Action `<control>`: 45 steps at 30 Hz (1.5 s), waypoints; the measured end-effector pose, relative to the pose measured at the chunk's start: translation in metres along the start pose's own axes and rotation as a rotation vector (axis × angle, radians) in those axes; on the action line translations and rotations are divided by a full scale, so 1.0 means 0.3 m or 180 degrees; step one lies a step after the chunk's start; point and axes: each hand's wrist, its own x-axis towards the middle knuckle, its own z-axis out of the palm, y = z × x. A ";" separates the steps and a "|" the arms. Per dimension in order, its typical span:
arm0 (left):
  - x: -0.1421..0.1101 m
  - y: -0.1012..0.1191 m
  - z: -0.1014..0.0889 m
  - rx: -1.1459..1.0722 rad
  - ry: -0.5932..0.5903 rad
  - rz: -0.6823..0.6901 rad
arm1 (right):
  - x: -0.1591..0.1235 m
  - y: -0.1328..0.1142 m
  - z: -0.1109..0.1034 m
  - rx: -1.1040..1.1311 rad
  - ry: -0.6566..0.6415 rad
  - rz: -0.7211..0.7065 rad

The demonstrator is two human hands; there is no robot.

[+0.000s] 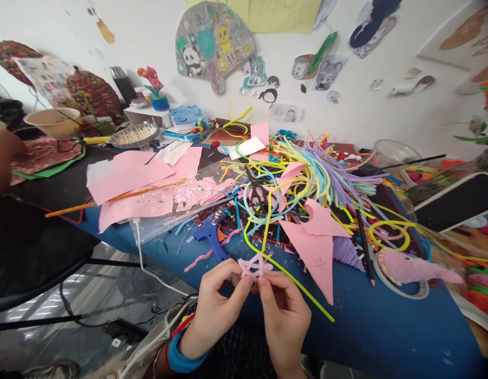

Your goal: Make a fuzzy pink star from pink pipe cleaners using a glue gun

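Between my two hands is a small pink pipe-cleaner star, pinched near the front edge of the blue table. My left hand, with a blue band at the wrist, grips its left side between thumb and fingers. My right hand pinches its lower right side; the fingertips of both hands hide part of it. Just behind my left hand lies a blue hot glue gun. A yellow-green pipe cleaner runs past my right hand. Pink paper with a small drawn star lies to the right.
Black scissors lie among a heap of colored pipe cleaners. A pencil, a pink fuzzy figure and a phone-like dark panel are at right. A white cable hangs off the table. Another person's blurred arm shows at left.
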 end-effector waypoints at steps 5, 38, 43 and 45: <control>0.003 0.006 -0.002 -0.0091 0.0169 -0.0019 | 0.009 0.003 -0.008 0.0123 -0.0272 0.0213; -0.001 0.008 -0.030 0.0454 -0.0058 0.0219 | 0.036 -0.016 -0.054 -0.0247 -0.0792 0.0363; -0.007 -0.001 -0.079 0.0200 -0.0127 0.0443 | 0.033 -0.013 -0.066 -0.0085 -0.0637 0.0466; -0.006 0.001 -0.081 -0.0024 -0.0100 0.0384 | 0.031 -0.014 -0.067 -0.0042 -0.0666 0.0481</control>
